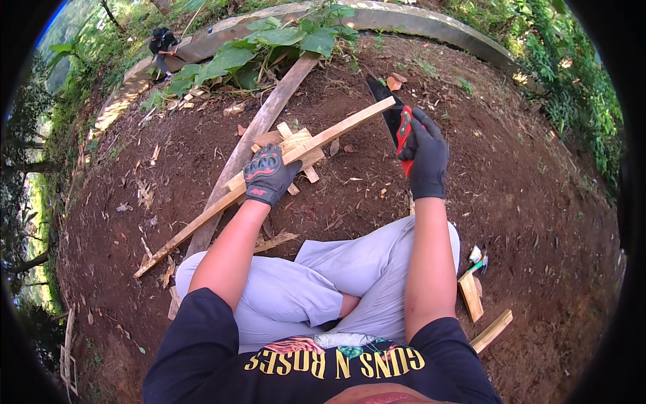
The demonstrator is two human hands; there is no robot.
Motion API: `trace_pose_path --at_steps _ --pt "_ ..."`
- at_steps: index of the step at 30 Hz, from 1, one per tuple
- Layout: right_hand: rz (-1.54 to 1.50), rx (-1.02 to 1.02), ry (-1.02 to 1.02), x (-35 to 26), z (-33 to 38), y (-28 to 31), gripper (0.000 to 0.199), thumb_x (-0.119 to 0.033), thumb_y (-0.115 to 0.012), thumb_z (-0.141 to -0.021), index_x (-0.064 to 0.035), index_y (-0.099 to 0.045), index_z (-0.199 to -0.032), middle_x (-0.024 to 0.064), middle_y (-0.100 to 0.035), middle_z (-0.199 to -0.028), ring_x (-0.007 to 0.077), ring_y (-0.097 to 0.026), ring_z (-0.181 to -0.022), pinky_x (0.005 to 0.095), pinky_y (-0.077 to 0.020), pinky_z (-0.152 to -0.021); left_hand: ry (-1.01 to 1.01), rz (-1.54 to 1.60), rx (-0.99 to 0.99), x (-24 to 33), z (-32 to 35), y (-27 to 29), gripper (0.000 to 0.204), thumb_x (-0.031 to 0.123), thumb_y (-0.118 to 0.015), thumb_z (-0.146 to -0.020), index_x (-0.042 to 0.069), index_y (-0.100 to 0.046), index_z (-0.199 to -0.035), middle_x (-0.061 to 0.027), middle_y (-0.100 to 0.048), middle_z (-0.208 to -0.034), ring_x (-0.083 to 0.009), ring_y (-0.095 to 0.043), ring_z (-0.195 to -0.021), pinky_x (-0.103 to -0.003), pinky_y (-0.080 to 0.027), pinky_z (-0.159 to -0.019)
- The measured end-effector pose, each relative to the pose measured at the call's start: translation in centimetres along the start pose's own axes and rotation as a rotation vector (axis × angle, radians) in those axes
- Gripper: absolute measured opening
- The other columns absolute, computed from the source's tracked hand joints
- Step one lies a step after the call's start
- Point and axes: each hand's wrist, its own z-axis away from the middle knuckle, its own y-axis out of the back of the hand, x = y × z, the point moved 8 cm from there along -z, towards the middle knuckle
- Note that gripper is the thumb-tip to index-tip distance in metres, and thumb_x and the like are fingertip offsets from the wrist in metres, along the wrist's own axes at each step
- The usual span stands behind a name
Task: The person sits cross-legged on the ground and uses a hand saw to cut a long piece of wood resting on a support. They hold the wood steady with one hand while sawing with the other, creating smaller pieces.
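My left hand [266, 176], in a black glove with red marks, is closed over a long squared wooden strip [346, 126]. The strip slants from the lower left up to the right, across short wood pieces [296, 145] stacked under it. In my gloved right hand [428, 153] is a hand saw, its red handle [405, 133] wrapped by my fingers. The saw's dark blade [384, 101] points up and left, close to the strip's far right end; whether they touch I cannot tell. Beneath the stack runs a weathered plank [266, 120] on the soil.
Two cut wood pieces [471, 296] lie right of my crossed legs, beside a small green-and-white item [478, 261]. Wood chips dot the brown soil. Broad-leaved plants [235, 57] grow by a low concrete border [410, 19]. Another person [162, 47] sits at the far left.
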Motion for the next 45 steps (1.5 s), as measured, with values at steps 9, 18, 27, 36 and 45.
trace_pose_path --at_steps 9,18,27,36,45 --pt "0.009 0.014 -0.031 0.8 -0.7 0.7 0.038 -0.013 -0.073 -0.104 0.0014 -0.07 -0.139 -0.0018 -0.056 -0.068 0.009 -0.05 -0.048 0.0289 -0.0431 -0.043 -0.005 -0.007 0.009 0.0 0.1 0.2 0.055 0.052 -0.083 -0.088 0.005 -0.076 -0.115 -0.0201 -0.077 -0.113 -0.0387 -0.076 -0.107 -0.053 -0.059 -0.091" --pt "-0.01 0.021 -0.127 1.7 -0.9 1.0 0.041 -0.013 -0.072 -0.104 0.0024 -0.067 -0.141 0.0008 -0.059 -0.072 0.0114 -0.053 -0.049 0.0297 -0.0453 -0.044 -0.055 0.01 0.061 0.2 0.1 0.4 0.055 0.05 -0.082 -0.089 0.002 -0.075 -0.114 -0.0251 -0.078 -0.107 -0.042 -0.077 -0.1 -0.053 -0.061 -0.087" --pt "-0.062 0.02 -0.134 1.9 -1.0 1.2 0.04 -0.012 -0.072 -0.104 0.0024 -0.067 -0.141 0.0001 -0.059 -0.072 0.011 -0.052 -0.05 0.029 -0.045 -0.045 -0.043 0.011 0.044 0.2 0.1 0.3 0.056 0.05 -0.082 -0.089 0.001 -0.075 -0.114 -0.026 -0.078 -0.107 -0.0422 -0.077 -0.1 -0.053 -0.061 -0.088" --pt "-0.227 0.027 -0.048 0.7 -1.0 1.6 0.038 -0.014 -0.067 -0.107 0.0011 -0.065 -0.142 -0.0027 -0.054 -0.071 0.0106 -0.05 -0.052 0.0292 -0.0432 -0.046 0.007 -0.013 -0.011 0.1 0.0 0.0 0.056 0.053 -0.083 -0.088 0.006 -0.077 -0.116 -0.0179 -0.076 -0.117 -0.0374 -0.074 -0.11 -0.053 -0.059 -0.093" --pt "-0.423 0.002 -0.185 0.7 -0.2 1.5 0.036 -0.021 -0.065 -0.109 -0.0023 -0.063 -0.14 -0.0065 -0.034 -0.074 0.0092 -0.037 -0.063 0.0303 -0.0358 -0.059 -0.055 0.003 0.065 0.4 0.3 0.7 0.056 0.052 -0.082 -0.088 0.002 -0.076 -0.114 -0.0232 -0.078 -0.106 -0.0418 -0.077 -0.099 -0.052 -0.061 -0.088"
